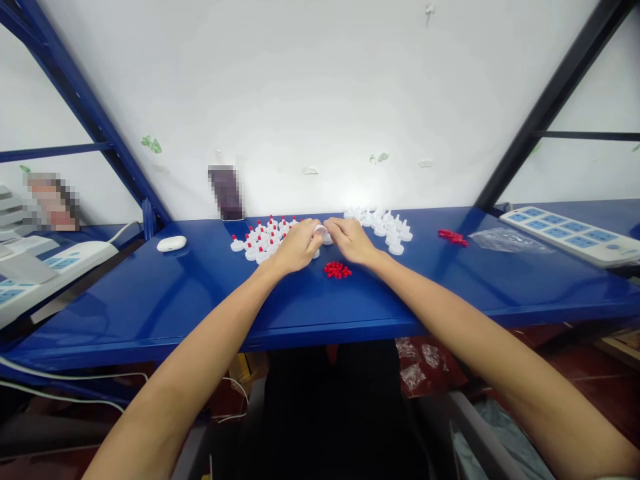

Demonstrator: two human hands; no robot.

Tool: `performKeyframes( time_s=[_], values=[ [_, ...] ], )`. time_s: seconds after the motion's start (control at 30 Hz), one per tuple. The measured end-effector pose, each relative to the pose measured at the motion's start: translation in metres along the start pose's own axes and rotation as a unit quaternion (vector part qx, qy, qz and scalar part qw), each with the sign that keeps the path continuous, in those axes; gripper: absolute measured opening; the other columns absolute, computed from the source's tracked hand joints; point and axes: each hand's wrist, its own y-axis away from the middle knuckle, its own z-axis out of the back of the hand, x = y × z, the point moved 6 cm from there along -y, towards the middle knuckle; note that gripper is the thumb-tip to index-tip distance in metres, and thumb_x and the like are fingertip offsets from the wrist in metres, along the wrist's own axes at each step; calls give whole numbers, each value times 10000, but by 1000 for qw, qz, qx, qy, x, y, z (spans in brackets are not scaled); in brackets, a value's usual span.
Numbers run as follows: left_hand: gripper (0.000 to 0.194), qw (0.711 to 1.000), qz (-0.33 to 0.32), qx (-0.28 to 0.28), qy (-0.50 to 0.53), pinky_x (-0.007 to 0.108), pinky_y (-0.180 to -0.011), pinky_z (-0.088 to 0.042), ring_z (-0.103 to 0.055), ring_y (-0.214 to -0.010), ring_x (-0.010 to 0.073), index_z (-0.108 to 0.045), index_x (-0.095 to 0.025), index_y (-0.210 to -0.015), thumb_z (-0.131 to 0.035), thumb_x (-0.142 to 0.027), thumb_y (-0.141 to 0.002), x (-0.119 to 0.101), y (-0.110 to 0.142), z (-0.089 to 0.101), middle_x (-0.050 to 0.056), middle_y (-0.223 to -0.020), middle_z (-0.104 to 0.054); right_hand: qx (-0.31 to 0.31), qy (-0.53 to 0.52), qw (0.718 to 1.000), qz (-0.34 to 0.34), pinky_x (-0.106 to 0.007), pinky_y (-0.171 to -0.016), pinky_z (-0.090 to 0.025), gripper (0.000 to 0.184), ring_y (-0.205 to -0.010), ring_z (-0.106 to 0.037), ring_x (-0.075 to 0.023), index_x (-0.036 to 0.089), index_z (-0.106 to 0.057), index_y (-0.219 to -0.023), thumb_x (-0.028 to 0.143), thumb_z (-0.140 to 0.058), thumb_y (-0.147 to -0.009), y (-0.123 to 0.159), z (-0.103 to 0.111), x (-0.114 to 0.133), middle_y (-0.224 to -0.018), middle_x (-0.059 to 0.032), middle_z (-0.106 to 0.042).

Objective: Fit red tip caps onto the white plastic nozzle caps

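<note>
My left hand (299, 247) is closed around a white nozzle cap (319, 229), of which only a part shows. Close beside it, the fingers of my right hand (353, 241) are pinched together near the cap; what lies between them is hidden. To the left stand several white nozzle caps with red tips (261, 241). Behind and to the right of my right hand is a group of white nozzle caps without red tips (393, 230). A small pile of red tips (337, 270) lies on the blue table (320, 308) just in front of my hands.
On the right are more red pieces (453, 237), a clear plastic bag (507, 241) and a power strip (575, 233). A white earbud case (171, 244) lies at left. A blurred phone-like object (227, 193) leans on the wall. Blue posts (95, 110) rise at the left.
</note>
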Motion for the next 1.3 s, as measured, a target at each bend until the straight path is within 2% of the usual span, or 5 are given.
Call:
performKeyframes(
  time_s=[0.5,0.77,0.9,1.1,1.3],
  values=[
    [236,1000,-19,-5,10,350,-704,-423,-513,-723,213,-429,-223,-766,-334,-264,-978,2,3,-4,44,-756,-540,22,-46,998,34,-288,-631,-350,500,-584,-476,-140,202,-461,-650,519,-319,-1010,2,-1,3,-608,10,-512],
    [183,998,-4,-54,15,359,-757,-431,-546,-814,227,-481,-209,-879,-335,-250,-982,3,5,6,62,-846,-577,50,-3,998,48,-278,-577,-292,320,-546,-408,-123,189,-537,-721,395,-470,-957,3,-1,16,-591,33,-473],
    [224,997,11,-70,16,349,-712,-417,-532,-742,212,-464,-213,-848,-304,-269,-995,4,4,12,46,-791,-569,58,-5,997,48,-271,-582,-299,276,-542,-404,-117,184,-563,-757,353,-465,-953,4,-5,20,-599,39,-483],
    [215,998,8,-65,22,329,-632,-390,-516,-652,195,-437,-217,-788,-350,-296,-967,1,4,10,28,-705,-559,60,-1,997,47,-273,-576,-277,350,-555,-391,-119,193,-491,-706,415,-434,-971,4,-5,17,-593,40,-442],
    [247,998,5,-59,24,325,-600,-379,-516,-610,186,-414,-221,-771,-299,-304,-974,0,4,10,25,-676,-557,61,-9,997,53,-280,-588,-276,363,-566,-405,-125,197,-481,-727,446,-413,-983,4,-5,19,-615,33,-456]
  ],
)
